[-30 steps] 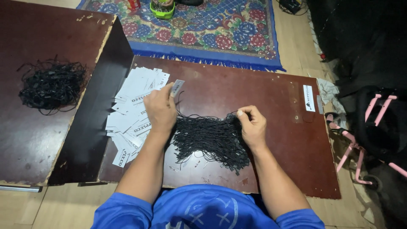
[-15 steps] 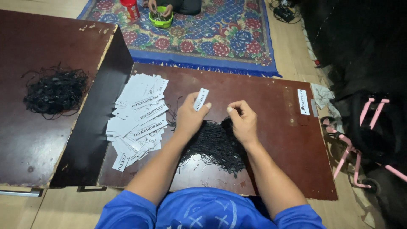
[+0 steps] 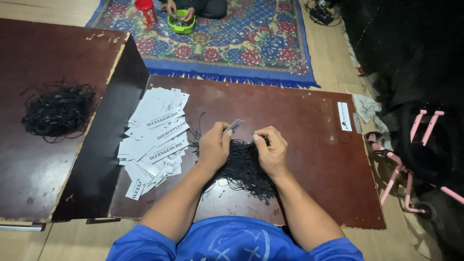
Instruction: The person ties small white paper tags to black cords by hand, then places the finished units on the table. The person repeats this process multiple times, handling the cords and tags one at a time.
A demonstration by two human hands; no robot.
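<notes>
My left hand (image 3: 213,145) pinches a small white paper tag (image 3: 235,125) at its tip, held just above a heap of black strings (image 3: 244,169) on the dark brown board (image 3: 309,159). My right hand (image 3: 272,150) is close beside it, fingers pinched on a black string from the heap. A spread pile of white printed tags (image 3: 154,133) lies left of my left hand. Both forearms reach forward from my blue shirt.
A second tangle of black strings (image 3: 58,111) rests on a raised brown tabletop (image 3: 43,63) at left. A lone white tag (image 3: 343,116) lies at the board's right. Beyond, a flowered blue rug (image 3: 251,43) holds a red cup (image 3: 146,10), a green bowl (image 3: 181,21) and another person's hands. A pink frame (image 3: 411,159) stands right.
My left hand lifted a white tag off the pile and brought it to the centre, meeting my right hand over the string heap. The view tilted slightly.
</notes>
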